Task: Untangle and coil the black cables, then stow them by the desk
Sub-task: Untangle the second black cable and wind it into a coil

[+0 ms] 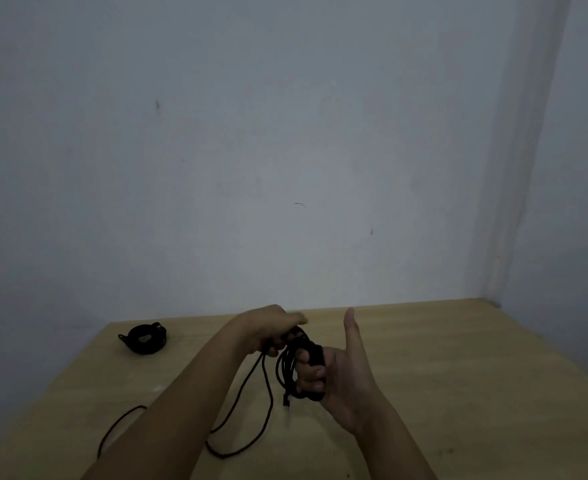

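Forearms cut off at btm; right hand clamps cable coil, left hand blurred, pinching cable.

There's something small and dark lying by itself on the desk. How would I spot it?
Start at the pale wooden desk and go to its far left corner. There lies a small black cable wound into a tight round coil. Unlike the loose black cable trailing from the hands, nobody touches it.

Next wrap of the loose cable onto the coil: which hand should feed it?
Left. The left hand already grips the loose cable trailing down to the desk. The right hand has the coil wound round its fingers, thumb up, so it serves as the form.
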